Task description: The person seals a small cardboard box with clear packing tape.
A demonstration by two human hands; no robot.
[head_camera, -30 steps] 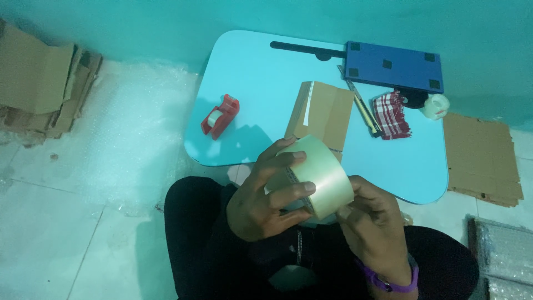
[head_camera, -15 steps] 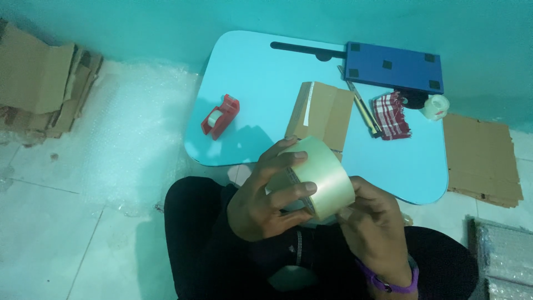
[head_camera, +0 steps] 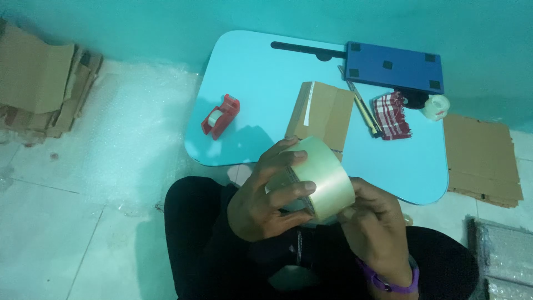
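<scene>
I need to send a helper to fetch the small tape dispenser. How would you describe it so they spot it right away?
Find the light blue table against the teal wall. Near its left edge, apart from the cardboard box at the middle, lies the tape dispenser. It is the only red thing there, with a small white roll inside.

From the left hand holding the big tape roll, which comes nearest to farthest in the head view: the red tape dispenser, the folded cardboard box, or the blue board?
From the left hand:
1. Folded cardboard box, just above on the table.
2. Red tape dispenser, up-left on the table.
3. Blue board, far top-right edge.
</scene>
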